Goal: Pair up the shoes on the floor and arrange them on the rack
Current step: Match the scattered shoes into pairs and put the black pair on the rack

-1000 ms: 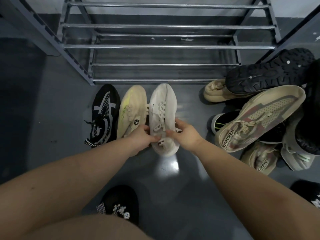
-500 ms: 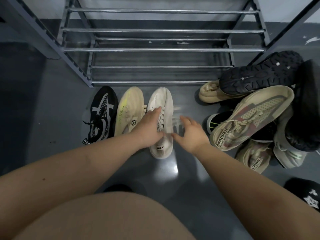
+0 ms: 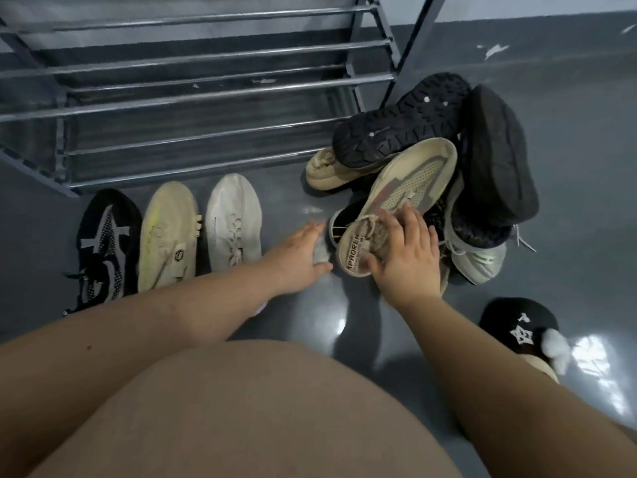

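Three shoes stand in a row on the floor before the metal rack [image 3: 213, 94]: a black and white sneaker [image 3: 103, 246], a cream sneaker with a yellow stripe [image 3: 169, 232] and a white sneaker [image 3: 234, 222]. To the right is a heap of shoes, topped by a beige sneaker lying on its side [image 3: 406, 194] and a black-soled shoe turned sole up [image 3: 400, 122]. My right hand [image 3: 406, 257] lies on the beige sneaker's laces with fingers spread over it. My left hand [image 3: 300, 257] hovers just left of the heap, fingers apart and holding nothing.
More shoes sit in the heap: a cream one [image 3: 324, 167], a dark slipper sole up [image 3: 496, 153] and a grey-green sneaker [image 3: 479, 263]. My foot in a black slipper [image 3: 520, 332] is at the right. The grey floor is glossy. The rack's shelves hold nothing.
Both hands left the white sneaker and moved right to the heap. My right hand now rests on the beige sneaker. The view has swung to the right.
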Demonstrator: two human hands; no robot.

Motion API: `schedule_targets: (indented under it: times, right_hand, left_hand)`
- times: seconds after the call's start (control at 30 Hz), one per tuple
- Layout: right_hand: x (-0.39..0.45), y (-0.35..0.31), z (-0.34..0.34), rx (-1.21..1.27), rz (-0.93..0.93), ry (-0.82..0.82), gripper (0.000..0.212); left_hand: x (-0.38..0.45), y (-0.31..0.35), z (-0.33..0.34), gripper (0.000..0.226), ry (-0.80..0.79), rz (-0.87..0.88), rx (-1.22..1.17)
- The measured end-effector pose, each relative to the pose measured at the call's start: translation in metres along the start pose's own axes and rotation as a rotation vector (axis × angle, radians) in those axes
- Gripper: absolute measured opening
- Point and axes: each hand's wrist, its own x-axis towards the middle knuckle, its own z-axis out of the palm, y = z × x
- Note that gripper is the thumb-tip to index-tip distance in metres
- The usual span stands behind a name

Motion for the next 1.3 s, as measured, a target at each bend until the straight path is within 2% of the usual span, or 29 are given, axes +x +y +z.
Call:
schedule_targets:
  times: [0.13, 0.37, 0.47, 0.57, 0.7, 0.8, 0.93, 1.03, 1.17, 1.2, 1.3]
  right_hand:
    - [-0.005, 0.024, -0.005, 0.101, 0.119, 0.023, 0.076]
    - [0.002, 0.019, -0.002, 0.564, 0.356, -0.140, 0.081]
    - [0.003, 0.007, 0.001, 0.690, 0.417, -0.115, 0.079]
    - [-0.002, 0.001, 0.002, 0.711, 0.422, -0.068, 0.079]
    - [-0.012, -0.010, 0.001, 0.684, 0.442, -0.049, 0.087]
    - [-0.023, -0.029, 0.001, 0.731, 0.437, -0.054, 0.091]
    - [-0.029, -0.063, -0.017, 0.951, 0.455, -0.065, 0.080]
    - [-0.025, -0.092, -0.042, 1.189, 0.520, -0.058, 0.073]
    - [-0.018, -0.131, -0.091, 1.435, 0.533, -0.091, 0.089]
    - [-0.017, -0.137, -0.104, 1.473, 0.504, -0.102, 0.088]
    - [-0.020, -0.143, -0.139, 1.534, 0.381, -0.141, 0.065]
  left_hand:
    - [0.017, 0.019, 0.006, 0.077, -0.023, -0.063, -0.172]
    - [0.038, 0.029, 0.020, 0.082, -0.057, -0.201, -0.671]
    - [0.037, 0.032, 0.017, 0.081, -0.113, -0.234, -0.810]
    - [0.031, 0.032, 0.014, 0.074, -0.144, -0.219, -0.858]
    - [0.013, 0.025, 0.009, 0.064, -0.124, -0.190, -0.851]
    - [-0.003, 0.016, -0.006, 0.056, -0.136, -0.159, -0.709]
    - [-0.031, 0.016, -0.052, 0.054, -0.127, -0.131, -0.469]
    - [-0.060, 0.031, -0.095, 0.054, -0.077, -0.139, -0.391]
    - [-0.108, 0.065, -0.150, 0.052, 0.066, -0.144, -0.330]
    - [-0.121, 0.074, -0.161, 0.052, 0.094, -0.145, -0.315]
    - [-0.158, 0.098, -0.182, 0.050, 0.128, -0.153, -0.329]
